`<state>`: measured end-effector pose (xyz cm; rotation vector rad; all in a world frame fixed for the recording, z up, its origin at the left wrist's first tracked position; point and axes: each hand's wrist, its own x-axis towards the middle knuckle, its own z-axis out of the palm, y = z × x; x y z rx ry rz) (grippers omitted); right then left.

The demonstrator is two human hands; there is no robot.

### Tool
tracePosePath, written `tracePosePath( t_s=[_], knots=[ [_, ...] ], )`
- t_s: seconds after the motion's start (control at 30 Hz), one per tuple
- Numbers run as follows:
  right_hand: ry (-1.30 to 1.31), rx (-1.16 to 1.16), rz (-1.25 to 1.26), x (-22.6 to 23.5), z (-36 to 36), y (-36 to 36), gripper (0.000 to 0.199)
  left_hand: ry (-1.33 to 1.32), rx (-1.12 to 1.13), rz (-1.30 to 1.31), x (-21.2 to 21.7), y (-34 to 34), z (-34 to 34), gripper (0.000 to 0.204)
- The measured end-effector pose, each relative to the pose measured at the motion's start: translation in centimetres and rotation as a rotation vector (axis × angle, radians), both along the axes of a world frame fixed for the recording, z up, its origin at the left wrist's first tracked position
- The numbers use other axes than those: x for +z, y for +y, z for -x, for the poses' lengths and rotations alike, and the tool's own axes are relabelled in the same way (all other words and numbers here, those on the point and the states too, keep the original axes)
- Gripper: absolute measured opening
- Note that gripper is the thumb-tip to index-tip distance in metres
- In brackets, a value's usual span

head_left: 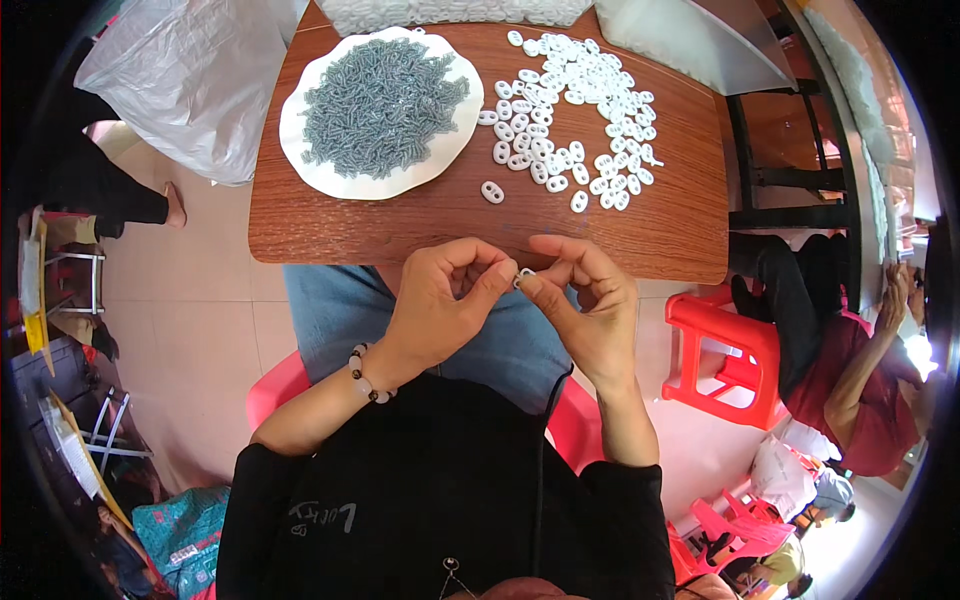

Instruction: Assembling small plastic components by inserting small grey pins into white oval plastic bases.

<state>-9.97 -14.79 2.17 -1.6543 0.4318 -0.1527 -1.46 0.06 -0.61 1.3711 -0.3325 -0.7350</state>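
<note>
Black shirt (430,490): nearest, at the bottom.
Left hand (437,305): thumb and pointer together; I can't tell if they grip.
Right hand (595,320): pinching the small white piece (526,272), between both hands.
Table (350,228): plate (345,188) of gray bits (385,110), loose white pieces (542,148).

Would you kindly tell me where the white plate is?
In the head view, the white plate is on the left of the brown table, beside the white two-holed pieces.

Head-worn fisheye looks down, fairly near the table (450,218); the view's rim seems warped.
</note>
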Motion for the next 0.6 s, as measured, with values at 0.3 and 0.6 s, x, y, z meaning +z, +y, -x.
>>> tracePosePath(
  t_s=[0.3, 0.6],
  knots=[
    [-0.015, -0.011, 0.014, 0.07, -0.02, -0.32, 0.035, 0.054, -0.038, 0.011, 0.37, 0.26, -0.65, 0.021],
    [0.002, -0.013, -0.018, -0.01, -0.11, -0.35, 0.035, 0.039, -0.018, 0.015, -0.01, 0.05, -0.52, 0.016]
  ],
)
